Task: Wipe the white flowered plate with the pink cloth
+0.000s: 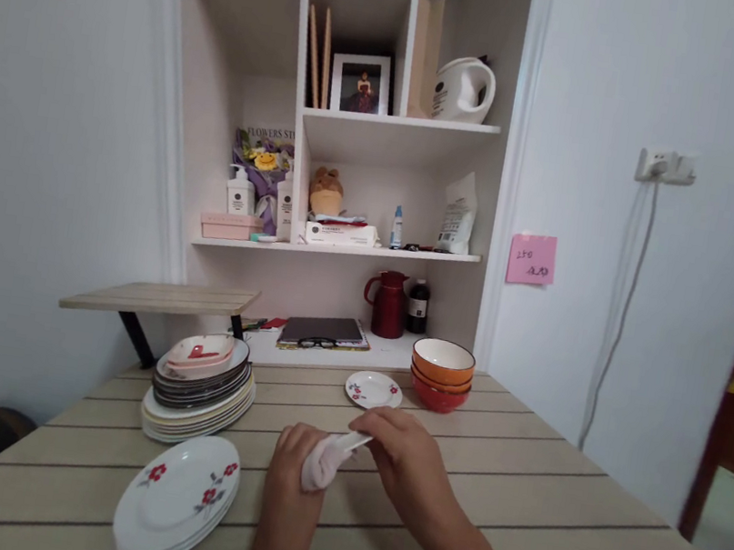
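My left hand (297,467) is closed around a pale pinkish cloth (321,466) above the middle of the table. Out of the cloth sticks the handle of a white spoon (352,441); its other end is hidden in the folds. Fingers of my right hand (400,450) pinch that handle from the right. Just beyond my hands lies a small white plate with red flowers (375,390). To the left of my left hand is a stack of larger flowered plates (178,500).
Behind it stands a taller stack of mixed plates (200,402), topped by a square dish (201,353). Orange and red bowls (441,378) are stacked at the back right. A raised wooden shelf (160,297) overhangs the table's back left. A red jug (390,306) stands in the wall unit.
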`<state>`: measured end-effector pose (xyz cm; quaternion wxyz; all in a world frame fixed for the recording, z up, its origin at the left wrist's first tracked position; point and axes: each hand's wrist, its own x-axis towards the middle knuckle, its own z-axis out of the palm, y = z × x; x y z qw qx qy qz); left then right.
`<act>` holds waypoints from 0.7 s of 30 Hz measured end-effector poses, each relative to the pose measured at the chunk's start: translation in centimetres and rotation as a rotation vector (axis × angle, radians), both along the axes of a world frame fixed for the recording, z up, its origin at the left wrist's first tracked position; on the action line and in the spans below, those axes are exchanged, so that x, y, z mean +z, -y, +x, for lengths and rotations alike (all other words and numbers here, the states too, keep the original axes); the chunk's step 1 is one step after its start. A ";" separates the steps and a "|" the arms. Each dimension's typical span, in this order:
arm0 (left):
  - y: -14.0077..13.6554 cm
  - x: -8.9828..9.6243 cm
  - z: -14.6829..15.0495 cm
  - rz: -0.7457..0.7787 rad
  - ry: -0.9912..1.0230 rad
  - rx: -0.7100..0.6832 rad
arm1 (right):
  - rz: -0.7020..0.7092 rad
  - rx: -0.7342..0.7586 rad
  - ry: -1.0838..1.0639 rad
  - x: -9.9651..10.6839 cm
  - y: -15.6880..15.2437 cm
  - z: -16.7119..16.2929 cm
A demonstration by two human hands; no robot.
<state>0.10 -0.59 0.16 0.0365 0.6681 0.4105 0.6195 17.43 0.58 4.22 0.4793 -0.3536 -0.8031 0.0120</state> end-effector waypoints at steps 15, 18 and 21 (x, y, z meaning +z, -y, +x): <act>0.5 1.2 1.1 -0.433 0.808 -0.156 | -0.871 0.502 -0.998 -1.4 0.3 -3.0; 0.6 0.6 1.6 -0.415 0.869 -0.264 | -0.908 0.536 -1.090 -1.6 0.6 -3.7; 0.8 0.3 1.7 -0.407 0.900 -0.264 | -0.910 0.550 -1.034 -1.6 0.5 -3.6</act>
